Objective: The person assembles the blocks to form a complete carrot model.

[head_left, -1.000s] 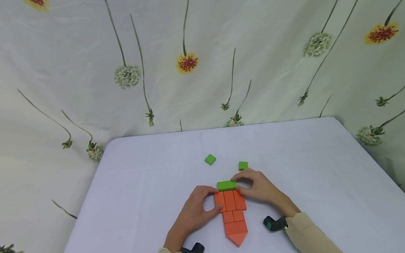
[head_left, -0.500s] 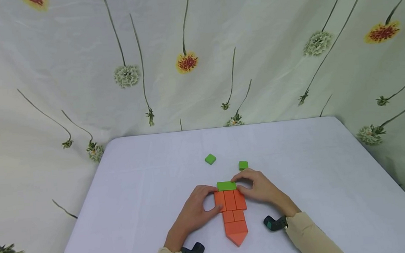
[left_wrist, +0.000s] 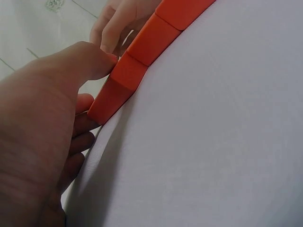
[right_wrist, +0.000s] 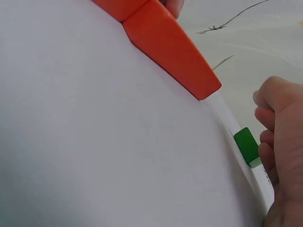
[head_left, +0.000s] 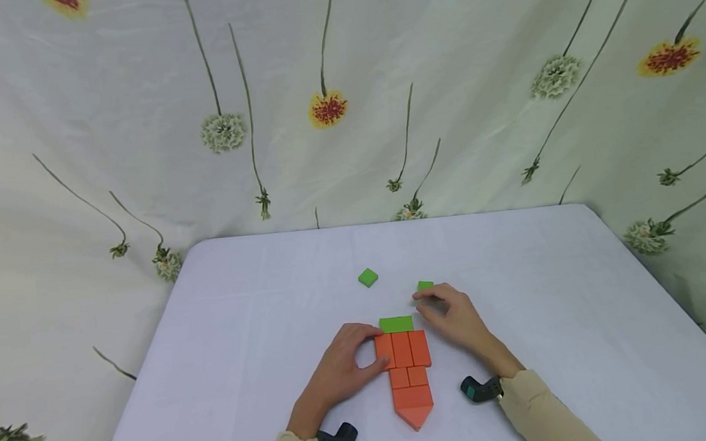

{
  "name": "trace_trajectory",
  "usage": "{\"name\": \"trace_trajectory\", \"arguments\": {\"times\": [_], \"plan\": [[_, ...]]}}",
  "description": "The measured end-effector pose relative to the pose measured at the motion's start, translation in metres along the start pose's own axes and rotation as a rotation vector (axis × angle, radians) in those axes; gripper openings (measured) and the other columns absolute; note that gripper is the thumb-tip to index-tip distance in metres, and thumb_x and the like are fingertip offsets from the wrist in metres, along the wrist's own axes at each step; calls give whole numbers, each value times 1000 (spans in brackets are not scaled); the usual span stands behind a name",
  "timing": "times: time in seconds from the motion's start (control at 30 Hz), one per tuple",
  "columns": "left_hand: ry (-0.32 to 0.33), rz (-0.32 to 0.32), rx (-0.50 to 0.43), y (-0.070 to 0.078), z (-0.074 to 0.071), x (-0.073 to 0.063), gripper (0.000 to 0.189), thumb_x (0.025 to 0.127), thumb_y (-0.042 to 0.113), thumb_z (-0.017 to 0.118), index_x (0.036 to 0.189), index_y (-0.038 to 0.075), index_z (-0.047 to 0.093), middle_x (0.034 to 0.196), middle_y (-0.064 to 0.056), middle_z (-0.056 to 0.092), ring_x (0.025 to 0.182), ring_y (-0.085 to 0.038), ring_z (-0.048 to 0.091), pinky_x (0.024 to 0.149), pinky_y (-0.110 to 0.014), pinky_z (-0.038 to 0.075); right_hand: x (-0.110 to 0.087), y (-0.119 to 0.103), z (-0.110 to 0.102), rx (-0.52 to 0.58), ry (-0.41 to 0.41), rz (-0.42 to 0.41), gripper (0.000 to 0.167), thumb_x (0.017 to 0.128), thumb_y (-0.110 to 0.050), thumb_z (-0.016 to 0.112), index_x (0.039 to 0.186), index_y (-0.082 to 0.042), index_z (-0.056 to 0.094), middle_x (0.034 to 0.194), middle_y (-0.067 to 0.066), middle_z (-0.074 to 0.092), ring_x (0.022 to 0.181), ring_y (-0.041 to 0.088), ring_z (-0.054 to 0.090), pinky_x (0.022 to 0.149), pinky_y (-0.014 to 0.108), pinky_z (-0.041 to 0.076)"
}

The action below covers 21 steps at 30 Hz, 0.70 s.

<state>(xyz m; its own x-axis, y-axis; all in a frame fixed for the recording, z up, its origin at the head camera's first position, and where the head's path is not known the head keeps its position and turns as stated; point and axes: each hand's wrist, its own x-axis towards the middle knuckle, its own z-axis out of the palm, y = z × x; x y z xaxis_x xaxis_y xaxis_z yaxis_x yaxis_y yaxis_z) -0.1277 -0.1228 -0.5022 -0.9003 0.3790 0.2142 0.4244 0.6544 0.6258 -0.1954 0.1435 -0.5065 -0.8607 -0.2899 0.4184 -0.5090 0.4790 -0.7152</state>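
Flat orange blocks [head_left: 402, 350] lie side by side on the table in an arrow-like figure, with a triangle block [head_left: 416, 418] pointing toward me. A green oblong block [head_left: 396, 324] lies across the far end. My left hand [head_left: 339, 364] holds the left orange block [left_wrist: 111, 99] between thumb and fingers. Just right of the green oblong, my right hand [head_left: 457, 318] is apart from the figure with bent fingers. It is nearest a small green block [head_left: 425, 285], partly hidden behind its fingers; the right wrist view shows a green block [right_wrist: 247, 145] beside that hand.
Another small green block [head_left: 368, 277], turned like a diamond, lies farther back on the white table [head_left: 248, 314]. A flower-print cloth [head_left: 464, 49] hangs behind the table. Each wrist carries a black camera mount [head_left: 339, 439].
My right hand has let go of the green oblong's right end and moved away and slightly right, toward the small green block. The left hand has stayed put.
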Motion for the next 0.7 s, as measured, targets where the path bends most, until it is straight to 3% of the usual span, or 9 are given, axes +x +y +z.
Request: {"name": "trace_trajectory", "arguments": {"times": [0.13, 0.23, 0.4, 0.7], "plan": [[-6, -12, 2, 0, 0, -1, 42, 92, 34, 78, 129, 19, 65, 129, 2, 63, 125, -16, 56, 109, -39, 51, 5, 1, 1, -37, 124, 2, 29, 87, -2, 79, 115, -7, 74, 111, 4, 75, 101, 22, 66, 89, 38, 58], [-9, -16, 8, 0, 0, -1, 41, 93, 35, 77, 129, 20, 65, 129, 3, 63, 124, -15, 56, 108, -40, 51, 8, 2, 2, -85, 163, 59, 35, 87, -4, 79, 121, -6, 71, 115, 10, 72, 102, 27, 65, 88, 44, 57], [-10, -12, 3, 1, 0, -1, 41, 93, 35, 77, 129, 20, 65, 129, 3, 62, 124, -15, 56, 108, -39, 51, 13, 4, 7, -190, 136, 184, 41, 87, -16, 81, 126, -8, 69, 121, 14, 65, 103, 29, 61, 87, 45, 53], [9, 10, -7, 0, 0, -1, 41, 92, 33, 78, 128, 19, 65, 127, 2, 63, 124, -16, 57, 108, -39, 51, 14, 0, 8, -210, 98, 233, 35, 89, -15, 79, 121, -6, 72, 120, 14, 68, 108, 30, 62, 93, 45, 55]]}}
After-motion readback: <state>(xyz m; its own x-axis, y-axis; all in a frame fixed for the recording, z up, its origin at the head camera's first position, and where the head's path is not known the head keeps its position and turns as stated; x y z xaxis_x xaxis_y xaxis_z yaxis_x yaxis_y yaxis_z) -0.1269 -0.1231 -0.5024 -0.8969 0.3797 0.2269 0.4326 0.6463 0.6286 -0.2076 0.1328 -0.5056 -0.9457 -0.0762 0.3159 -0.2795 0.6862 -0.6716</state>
